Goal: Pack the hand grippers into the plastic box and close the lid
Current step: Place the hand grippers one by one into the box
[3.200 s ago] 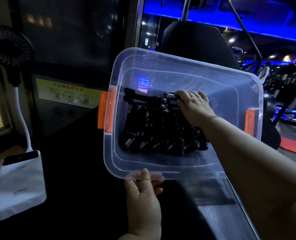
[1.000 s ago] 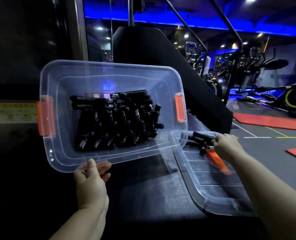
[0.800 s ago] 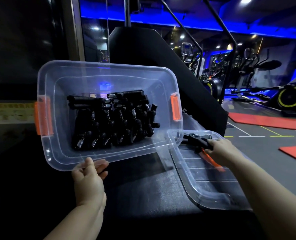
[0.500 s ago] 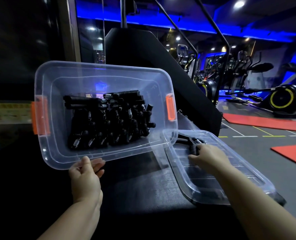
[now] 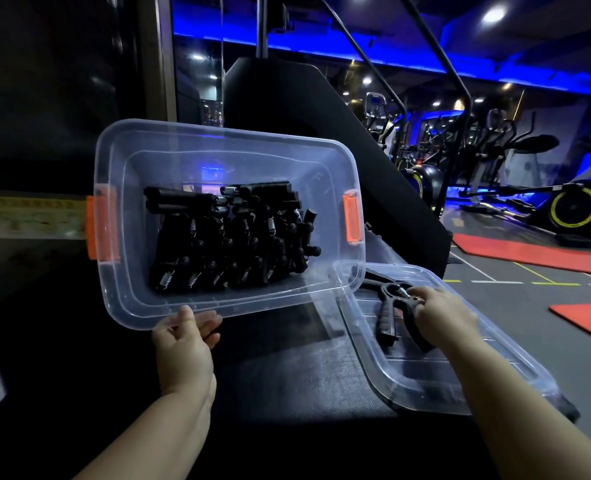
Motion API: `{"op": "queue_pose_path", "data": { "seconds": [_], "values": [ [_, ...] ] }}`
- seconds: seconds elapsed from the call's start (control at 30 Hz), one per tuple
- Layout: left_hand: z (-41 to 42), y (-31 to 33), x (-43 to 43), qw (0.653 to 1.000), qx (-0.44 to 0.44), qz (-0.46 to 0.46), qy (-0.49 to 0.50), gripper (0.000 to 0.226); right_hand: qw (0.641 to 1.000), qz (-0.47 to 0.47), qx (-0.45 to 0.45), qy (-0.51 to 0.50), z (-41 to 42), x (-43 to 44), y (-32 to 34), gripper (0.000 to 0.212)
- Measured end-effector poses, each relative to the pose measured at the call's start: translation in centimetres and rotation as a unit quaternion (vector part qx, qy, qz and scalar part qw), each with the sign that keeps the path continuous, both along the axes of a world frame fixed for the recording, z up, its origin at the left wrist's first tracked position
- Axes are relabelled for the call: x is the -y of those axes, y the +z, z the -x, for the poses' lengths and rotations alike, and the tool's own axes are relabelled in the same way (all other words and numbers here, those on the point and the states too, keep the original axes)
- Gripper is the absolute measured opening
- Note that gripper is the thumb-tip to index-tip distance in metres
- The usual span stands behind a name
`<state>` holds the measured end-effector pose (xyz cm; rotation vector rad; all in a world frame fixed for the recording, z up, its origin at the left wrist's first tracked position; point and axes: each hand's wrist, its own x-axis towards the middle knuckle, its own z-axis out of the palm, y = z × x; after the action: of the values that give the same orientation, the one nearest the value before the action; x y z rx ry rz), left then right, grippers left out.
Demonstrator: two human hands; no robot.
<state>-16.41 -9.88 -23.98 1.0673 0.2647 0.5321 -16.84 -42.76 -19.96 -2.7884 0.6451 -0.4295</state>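
The left hand (image 5: 183, 344) pinches the near rim of the plastic box (image 5: 218, 135), tipping its open mouth toward the person, likely to ease loading. Just beyond, the right hand (image 5: 443, 313) grasps a loose hand gripper (image 5: 386, 320) at the far left corner of the lid (image 5: 460, 386); its long axis runs near-to-far, handles splayed toward the person, spring head away. The packed grippers (image 5: 231, 244) sit stacked inside the box.

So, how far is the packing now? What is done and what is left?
Done: a pile of grippers lies in the box, which the left hand holds tilted by its near rim. In hand: the right hand grips one loose gripper on the lid, beside the box. Left: put that one in, set the lid on and, likely, snap the orange latches.
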Motion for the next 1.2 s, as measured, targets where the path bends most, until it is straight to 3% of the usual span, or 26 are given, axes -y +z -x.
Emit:
{"op": "queue_pose_path", "data": {
  "seconds": [0.1, 0.23, 0.37, 0.77, 0.97, 1.2],
  "values": [
    [0.0, 0.0, 0.0, 1.000, -0.001, 0.001, 0.000, 0.016, 0.990, -0.127, -0.029, 0.056, -1.2, 1.3, -1.2, 0.057],
    [-0.1, 0.0, -0.1, 1.000, -0.003, 0.003, 0.005, 0.012, 0.988, -0.143, 0.007, 0.051, -1.5, 2.1, -1.8, 0.043],
    [-0.1, 0.0, 0.0, 1.000, -0.003, 0.000, 0.008, 0.011, 0.986, -0.161, -0.015, 0.031, -0.9, 2.1, -1.5, 0.024],
    [0.0, 0.1, 0.0, 1.000, -0.002, 0.004, 0.001, 0.014, 0.992, -0.057, -0.069, 0.092, 1.7, 1.7, -1.5, 0.049],
    [0.0, 0.1, -0.1, 1.000, -0.005, 0.010, -0.002, 0.014, 0.995, -0.037, -0.043, 0.079, 2.7, 1.5, -1.6, 0.020],
    [-0.2, 0.0, 0.0, 1.000, -0.006, 0.013, 0.000, 0.014, 0.991, 0.086, 0.012, 0.101, 3.9, 0.7, -2.8, 0.031]
  ]
}}
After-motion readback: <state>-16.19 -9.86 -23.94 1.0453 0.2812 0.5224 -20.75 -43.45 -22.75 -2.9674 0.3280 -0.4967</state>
